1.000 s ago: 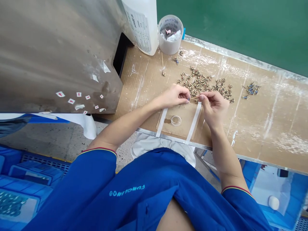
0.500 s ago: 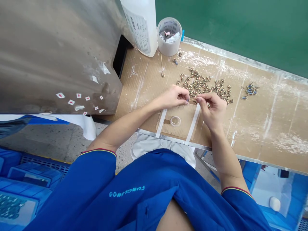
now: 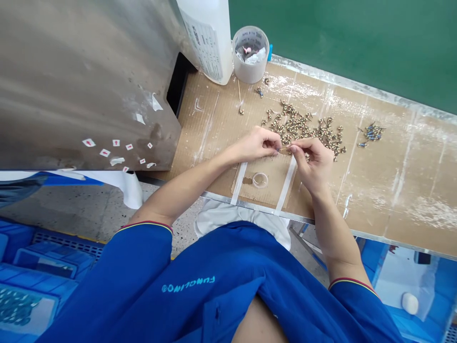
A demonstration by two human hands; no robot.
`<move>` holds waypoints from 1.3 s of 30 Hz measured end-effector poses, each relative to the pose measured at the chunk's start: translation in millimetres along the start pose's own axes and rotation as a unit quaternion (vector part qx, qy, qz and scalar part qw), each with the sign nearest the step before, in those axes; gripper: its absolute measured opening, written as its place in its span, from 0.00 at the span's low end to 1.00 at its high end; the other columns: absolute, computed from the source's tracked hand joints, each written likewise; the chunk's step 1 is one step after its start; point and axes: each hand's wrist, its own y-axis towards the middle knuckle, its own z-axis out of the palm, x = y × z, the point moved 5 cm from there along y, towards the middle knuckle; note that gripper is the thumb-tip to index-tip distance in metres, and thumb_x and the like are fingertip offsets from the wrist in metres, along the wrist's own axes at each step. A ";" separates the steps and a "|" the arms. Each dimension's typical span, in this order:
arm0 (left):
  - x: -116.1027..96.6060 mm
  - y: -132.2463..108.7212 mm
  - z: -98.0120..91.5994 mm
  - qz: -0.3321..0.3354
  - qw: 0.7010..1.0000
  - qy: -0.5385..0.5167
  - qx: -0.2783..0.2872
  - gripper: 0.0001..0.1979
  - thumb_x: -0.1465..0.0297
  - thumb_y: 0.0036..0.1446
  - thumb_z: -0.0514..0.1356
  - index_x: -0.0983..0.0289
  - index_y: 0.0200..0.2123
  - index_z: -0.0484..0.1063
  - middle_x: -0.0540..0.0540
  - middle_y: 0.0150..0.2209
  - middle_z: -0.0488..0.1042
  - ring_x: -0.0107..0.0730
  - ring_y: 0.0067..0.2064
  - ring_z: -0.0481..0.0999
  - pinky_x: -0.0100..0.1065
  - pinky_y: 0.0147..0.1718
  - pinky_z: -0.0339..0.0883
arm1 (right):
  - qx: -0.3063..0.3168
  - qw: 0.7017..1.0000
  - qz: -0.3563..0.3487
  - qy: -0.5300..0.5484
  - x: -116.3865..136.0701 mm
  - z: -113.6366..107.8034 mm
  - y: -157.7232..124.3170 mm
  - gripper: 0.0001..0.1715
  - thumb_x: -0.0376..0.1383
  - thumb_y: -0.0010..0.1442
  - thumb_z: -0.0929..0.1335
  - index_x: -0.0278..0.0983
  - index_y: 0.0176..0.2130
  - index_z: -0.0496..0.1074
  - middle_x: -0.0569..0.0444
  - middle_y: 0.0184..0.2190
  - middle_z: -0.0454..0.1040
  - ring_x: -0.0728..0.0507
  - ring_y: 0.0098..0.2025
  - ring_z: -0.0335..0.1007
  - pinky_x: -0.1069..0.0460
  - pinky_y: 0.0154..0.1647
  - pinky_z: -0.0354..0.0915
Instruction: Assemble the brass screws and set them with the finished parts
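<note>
My left hand (image 3: 260,143) is closed in a pinch over the cardboard-covered table. A tiny part, mostly hidden, sits in its fingertips, with a speck of blue showing. Just to the right, my right hand (image 3: 314,159) pinches a thin wooden stick (image 3: 284,149), whose tip meets the left fingertips. Right behind both hands spreads a pile of small brass-coloured metal parts (image 3: 293,121). Nearer my body, a small clear round dish (image 3: 260,180) rests on a taped cardboard piece (image 3: 271,193), beside a dark stain.
A smaller heap of parts with blue on them (image 3: 373,132) lies to the right. At the back stand a tape-roll cup (image 3: 251,66) with scraps inside and a white bottle (image 3: 210,43). Another thin stick (image 3: 239,90) lies nearby. A metal cabinet (image 3: 89,85) borders the left side.
My right hand has shifted slightly left, bringing its fingers closer to the left fingertips along the stick. The left hand stays nearly still.
</note>
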 end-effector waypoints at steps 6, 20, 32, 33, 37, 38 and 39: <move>-1.1 0.2 -0.8 0.008 1.000 -0.004 0.000 0.02 0.75 0.52 0.67 0.67 0.31 0.80 0.50 0.28 0.76 0.26 0.31 0.72 0.29 0.35 0.63 | -0.003 0.998 -0.007 0.061 8.1 -10.2 2.0 0.13 0.46 0.69 0.71 0.41 0.36 0.76 0.54 0.32 0.81 0.45 0.34 0.79 0.50 0.35 0.73; 0.4 -0.6 -3.6 0.007 0.998 -0.062 0.004 0.05 0.76 0.54 0.64 0.67 0.34 0.81 0.54 0.33 0.80 0.27 0.35 0.76 0.28 0.37 0.68 | 0.290 0.942 -0.156 0.066 39.1 20.0 -14.6 0.09 0.41 0.71 0.68 0.42 0.46 0.78 0.50 0.41 0.76 0.43 0.43 0.74 0.47 0.43 0.71; -1.2 -0.6 -3.1 -0.014 0.997 -0.081 -0.003 0.05 0.74 0.52 0.66 0.68 0.34 0.80 0.54 0.32 0.79 0.27 0.35 0.75 0.29 0.37 0.68 | 0.167 0.971 -0.007 -0.169 -25.1 -6.8 -0.4 0.04 0.38 0.65 0.71 0.42 0.38 0.78 0.49 0.36 0.77 0.37 0.40 0.73 0.42 0.44 0.69; -1.2 -0.5 -2.8 -0.013 0.997 -0.080 -0.003 0.05 0.74 0.52 0.66 0.68 0.34 0.80 0.53 0.32 0.79 0.27 0.34 0.75 0.29 0.37 0.68 | 0.167 0.969 -0.008 -0.182 -24.7 -3.0 -2.3 0.04 0.38 0.65 0.71 0.41 0.38 0.78 0.48 0.36 0.76 0.36 0.41 0.72 0.42 0.44 0.69; -0.8 -0.1 -1.6 -0.007 0.997 -0.082 -0.006 0.05 0.74 0.52 0.66 0.68 0.34 0.80 0.52 0.30 0.78 0.26 0.33 0.73 0.29 0.37 0.67 | 0.157 0.960 -0.022 -0.232 -19.9 6.1 -8.2 0.09 0.36 0.68 0.68 0.40 0.36 0.78 0.47 0.34 0.74 0.37 0.39 0.70 0.43 0.41 0.67; -0.4 0.0 -1.3 -0.006 0.996 -0.083 -0.008 0.05 0.73 0.52 0.66 0.69 0.34 0.80 0.52 0.30 0.77 0.26 0.33 0.73 0.29 0.36 0.67 | 0.152 0.959 -0.026 -0.239 -18.7 7.3 -9.2 0.10 0.36 0.68 0.67 0.40 0.36 0.77 0.47 0.34 0.74 0.37 0.38 0.69 0.44 0.41 0.67; 0.3 0.1 -0.9 -0.006 0.996 -0.084 -0.010 0.06 0.73 0.52 0.66 0.69 0.34 0.80 0.53 0.30 0.77 0.26 0.33 0.73 0.29 0.36 0.67 | 0.144 0.959 -0.028 -0.244 -17.8 8.0 -9.9 0.11 0.36 0.69 0.66 0.40 0.35 0.76 0.47 0.33 0.73 0.38 0.38 0.69 0.44 0.41 0.66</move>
